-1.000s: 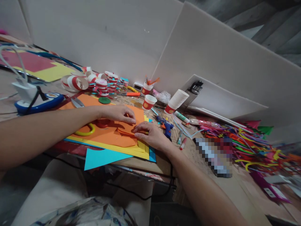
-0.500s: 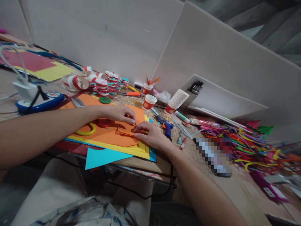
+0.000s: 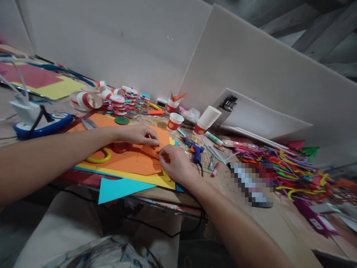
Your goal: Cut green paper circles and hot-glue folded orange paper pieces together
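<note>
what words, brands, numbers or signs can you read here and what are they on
No text can be read.
Single paper cup: round emblem on red, any lettering too small.
Cup stack: round emblem, too small.
Green-and-white tube: label blurred.
Purple packet: pale marks, unreadable.
Blue-and-white base: round mark, too small.
Pixelated patch: masked.
</note>
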A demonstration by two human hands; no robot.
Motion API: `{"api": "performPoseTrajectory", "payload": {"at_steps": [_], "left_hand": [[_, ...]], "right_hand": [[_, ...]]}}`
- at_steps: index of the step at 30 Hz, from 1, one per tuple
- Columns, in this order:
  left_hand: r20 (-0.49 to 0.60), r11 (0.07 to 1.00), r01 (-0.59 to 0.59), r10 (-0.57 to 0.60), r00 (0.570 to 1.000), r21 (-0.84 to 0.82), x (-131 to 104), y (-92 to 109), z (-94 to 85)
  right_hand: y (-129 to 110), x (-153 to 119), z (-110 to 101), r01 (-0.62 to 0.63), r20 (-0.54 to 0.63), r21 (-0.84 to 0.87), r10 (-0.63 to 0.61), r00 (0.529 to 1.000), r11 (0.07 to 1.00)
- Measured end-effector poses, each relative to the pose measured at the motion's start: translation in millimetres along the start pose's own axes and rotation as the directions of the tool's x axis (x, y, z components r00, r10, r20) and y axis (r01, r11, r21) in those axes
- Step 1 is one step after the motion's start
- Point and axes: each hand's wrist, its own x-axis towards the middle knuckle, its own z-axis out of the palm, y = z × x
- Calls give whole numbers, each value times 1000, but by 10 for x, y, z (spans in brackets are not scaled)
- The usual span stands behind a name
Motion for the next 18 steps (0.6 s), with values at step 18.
{"api": "performPoseTrajectory", "payload": {"at_steps": [18], "left_hand": [[-266, 977, 150, -107, 958, 148, -21, 7, -8]], "right_hand": [[543, -94, -507, -507, -367, -245, 405, 837, 826]]}}
